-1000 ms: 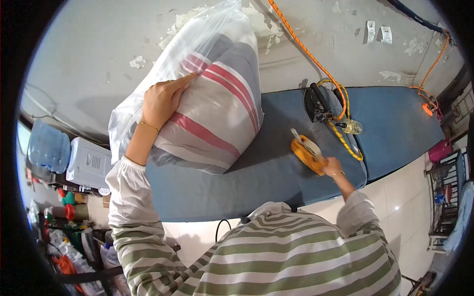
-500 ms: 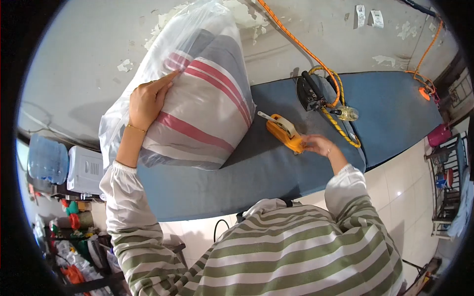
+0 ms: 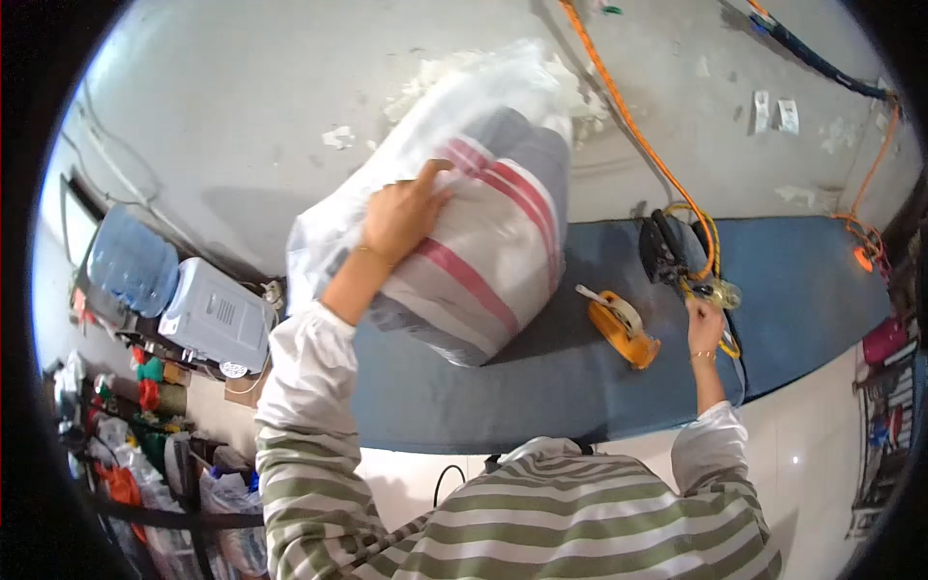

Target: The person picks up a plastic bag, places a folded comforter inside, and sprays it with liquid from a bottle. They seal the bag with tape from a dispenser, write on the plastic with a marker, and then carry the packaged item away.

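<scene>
A clear plastic bag (image 3: 372, 188) holds a folded cloth bundle (image 3: 483, 242), grey and white with red stripes. My left hand (image 3: 401, 217) is pressed to the bag's upper side, its index finger stretched along the plastic and the other fingers curled on it. Over on the right, my right hand (image 3: 706, 327) has its fingers drawn together beside a yellow cord and a small clear bottle (image 3: 721, 293); whatever they pinch is hidden. Between the two hands, an orange tape dispenser (image 3: 619, 329) lies on the blue padded board (image 3: 483, 401), touched by neither.
A black iron (image 3: 663, 249) stands near the wall, tied to an orange cord (image 3: 623, 106) from above. At left are a water dispenser (image 3: 217, 309) with a blue bottle (image 3: 133, 263) and shelves of bagged goods. A rack (image 3: 880, 435) stands at far right.
My right hand has let go of the tape dispenser and moved right to the iron's cord and bottle. My left hand stays on the bag. The camera view has shifted.
</scene>
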`<action>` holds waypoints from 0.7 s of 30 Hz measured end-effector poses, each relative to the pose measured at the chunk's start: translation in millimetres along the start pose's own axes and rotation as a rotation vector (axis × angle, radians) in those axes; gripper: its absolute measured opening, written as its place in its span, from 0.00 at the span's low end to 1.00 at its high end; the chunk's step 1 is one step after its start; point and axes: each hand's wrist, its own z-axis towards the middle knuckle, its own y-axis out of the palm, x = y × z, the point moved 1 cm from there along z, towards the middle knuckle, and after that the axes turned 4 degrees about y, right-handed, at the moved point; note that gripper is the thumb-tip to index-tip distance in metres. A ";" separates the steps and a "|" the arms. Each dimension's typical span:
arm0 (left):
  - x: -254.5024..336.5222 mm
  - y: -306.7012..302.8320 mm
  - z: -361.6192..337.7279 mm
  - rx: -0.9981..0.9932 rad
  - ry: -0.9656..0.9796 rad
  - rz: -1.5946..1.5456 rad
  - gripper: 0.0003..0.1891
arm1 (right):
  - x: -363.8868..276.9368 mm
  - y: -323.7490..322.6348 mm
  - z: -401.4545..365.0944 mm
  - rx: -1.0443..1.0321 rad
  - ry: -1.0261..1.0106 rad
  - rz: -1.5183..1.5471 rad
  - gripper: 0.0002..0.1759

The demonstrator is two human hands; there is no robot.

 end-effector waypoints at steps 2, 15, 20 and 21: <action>6.2 -7.4 0.6 -0.090 -0.086 -0.044 0.15 | -141.6 -7.0 44.3 -0.094 -0.013 0.447 0.08; 17.7 -15.5 -10.5 0.086 0.062 -0.077 0.13 | -410.9 56.3 95.6 -0.953 0.209 0.407 0.20; 59.2 -43.8 -25.4 0.053 0.344 -0.132 0.26 | -399.8 55.5 104.4 -0.961 0.281 0.479 0.19; 67.9 -40.7 -38.4 -0.008 0.333 -0.125 0.31 | -396.1 51.6 102.2 -0.992 0.288 0.533 0.19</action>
